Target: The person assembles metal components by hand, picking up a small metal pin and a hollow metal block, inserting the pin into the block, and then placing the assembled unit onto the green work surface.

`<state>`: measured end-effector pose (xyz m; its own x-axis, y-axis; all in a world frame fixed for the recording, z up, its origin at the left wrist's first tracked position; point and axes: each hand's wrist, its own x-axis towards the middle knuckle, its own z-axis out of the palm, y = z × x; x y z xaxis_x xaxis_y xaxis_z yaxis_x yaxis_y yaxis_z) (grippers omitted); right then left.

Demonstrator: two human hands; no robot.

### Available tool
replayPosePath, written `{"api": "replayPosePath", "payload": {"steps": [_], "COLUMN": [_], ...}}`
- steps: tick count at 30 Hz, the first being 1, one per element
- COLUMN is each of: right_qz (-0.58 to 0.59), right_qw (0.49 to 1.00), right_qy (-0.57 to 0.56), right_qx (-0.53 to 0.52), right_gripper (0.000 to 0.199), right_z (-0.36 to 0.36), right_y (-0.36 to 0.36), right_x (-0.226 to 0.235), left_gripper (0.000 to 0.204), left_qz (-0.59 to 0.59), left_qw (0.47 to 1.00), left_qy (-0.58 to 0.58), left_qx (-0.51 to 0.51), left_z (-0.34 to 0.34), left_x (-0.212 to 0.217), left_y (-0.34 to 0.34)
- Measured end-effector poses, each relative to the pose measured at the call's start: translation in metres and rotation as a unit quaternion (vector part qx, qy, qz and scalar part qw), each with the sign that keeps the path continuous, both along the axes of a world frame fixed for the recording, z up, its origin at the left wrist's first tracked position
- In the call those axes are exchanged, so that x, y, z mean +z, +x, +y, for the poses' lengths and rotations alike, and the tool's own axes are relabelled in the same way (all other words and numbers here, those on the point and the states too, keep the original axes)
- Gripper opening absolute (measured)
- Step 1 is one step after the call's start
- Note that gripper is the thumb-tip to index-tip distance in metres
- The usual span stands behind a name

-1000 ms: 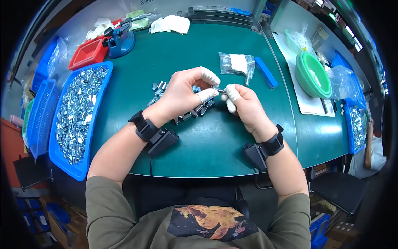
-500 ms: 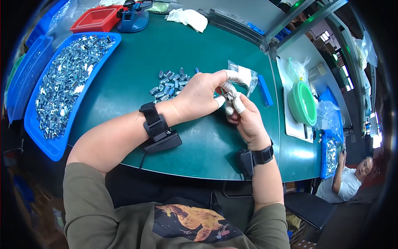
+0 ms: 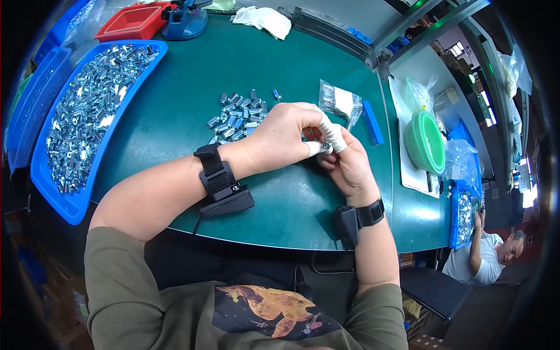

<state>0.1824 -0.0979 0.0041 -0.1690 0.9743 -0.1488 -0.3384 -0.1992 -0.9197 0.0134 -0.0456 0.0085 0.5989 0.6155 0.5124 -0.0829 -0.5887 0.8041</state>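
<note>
Tally: one metal piece (image 3: 326, 145) gripped in fingers (image 3: 333, 133) of left hand (image 3: 283, 133), right hand (image 3: 354, 170); one bag (image 3: 337, 100), one blue bar (image 3: 372, 123) nearby

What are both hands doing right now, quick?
Left hand: closed, holding a small metal piece with the other hand.
Right hand: closed on that same piece, its grip partly hidden.

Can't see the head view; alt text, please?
The left hand and right hand, in white finger covers, meet around a small metal piece above a green table. To their left lie a pile of shiny metal pieces and a blue tray full of more; beyond are a clear plastic bag and a blue bar.
</note>
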Motion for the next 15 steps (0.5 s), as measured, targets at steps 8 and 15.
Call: {"api": "replayPosePath", "payload": {"steps": [8, 15], "right_qz": [0.068, -0.078], "right_qw": [0.998, 0.996], "right_qy": [-0.004, 0.038], "right_qx": [-0.002, 0.003], "right_gripper": [0.015, 0.015], "right_z": [-0.0011, 0.0006], "right_y": [-0.0032, -0.0008], "right_x": [0.0022, -0.0032], "left_gripper": [0.013, 0.015], "left_qz": [-0.008, 0.0], "left_qw": [0.993, 0.987], "left_qy": [-0.114, -0.16], "left_qx": [0.03, 0.021], "left_z": [0.0004, 0.004], "left_x": [-0.0008, -0.0046], "left_y": [0.0, -0.0017]}}
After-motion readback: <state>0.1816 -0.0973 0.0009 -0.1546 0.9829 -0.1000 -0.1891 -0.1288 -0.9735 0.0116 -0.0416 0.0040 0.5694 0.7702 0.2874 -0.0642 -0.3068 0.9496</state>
